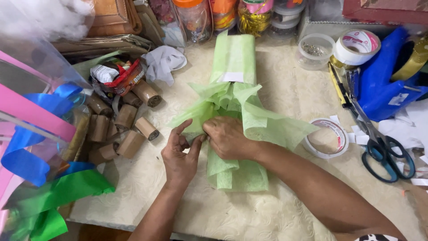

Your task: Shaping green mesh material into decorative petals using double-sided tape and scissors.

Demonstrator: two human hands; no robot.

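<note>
The light green wrapping bundle (234,116) lies mid-table, long axis running away from the person — its rolled end pointing at the jars (223,15). Left hand (179,154) and right hand (228,137) both pinch its gathered waist. Tape ring (327,138) and scissors (379,143) sit right, cardboard cores (125,120) left.

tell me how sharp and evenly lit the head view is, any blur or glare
Head view: light is soft and even, with only faint shadows under the left hand and right hand on the green wrapping sheet. The centre is sharp. The clear plastic at the left edge is blurred with pale glare, and the frame edges bow slightly.
</note>
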